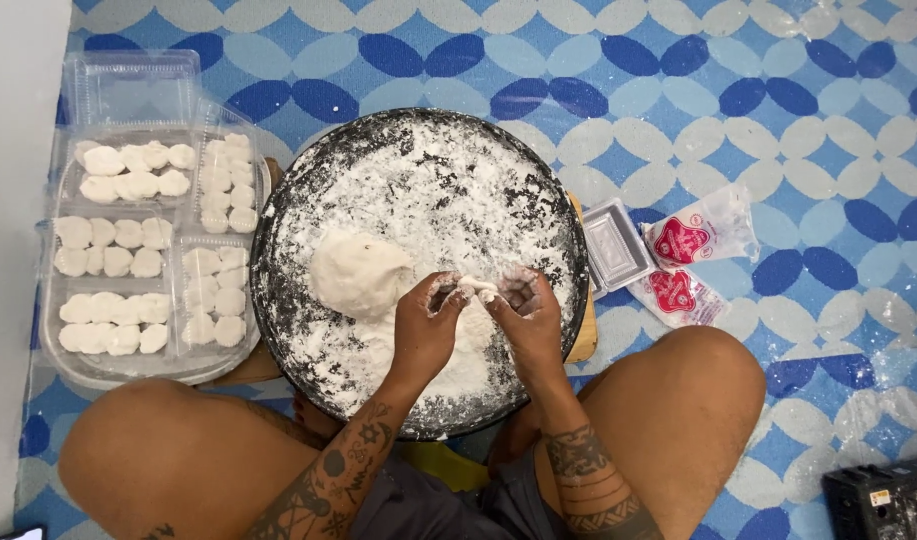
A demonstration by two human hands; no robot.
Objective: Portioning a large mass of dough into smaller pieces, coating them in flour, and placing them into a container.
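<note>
A round black tray (pixel 279 215) dusted with white flour sits on the floor between my knees. A big lump of white dough (pixel 359 272) lies in it, left of centre. My left hand (pixel 426 325) and my right hand (pixel 526 312) meet over the tray's near half, both floury. Between their fingertips they pinch a small piece of dough (pixel 476 288). A heap of loose flour (pixel 459 360) lies under my hands.
Left of the tray stand clear plastic boxes (pixel 129 250) with several rows of small white dough pieces. To the right lie an empty clear box (pixel 617 245) and two red-and-white plastic packets (pixel 694 240). A black object (pixel 884 498) sits at the bottom right corner.
</note>
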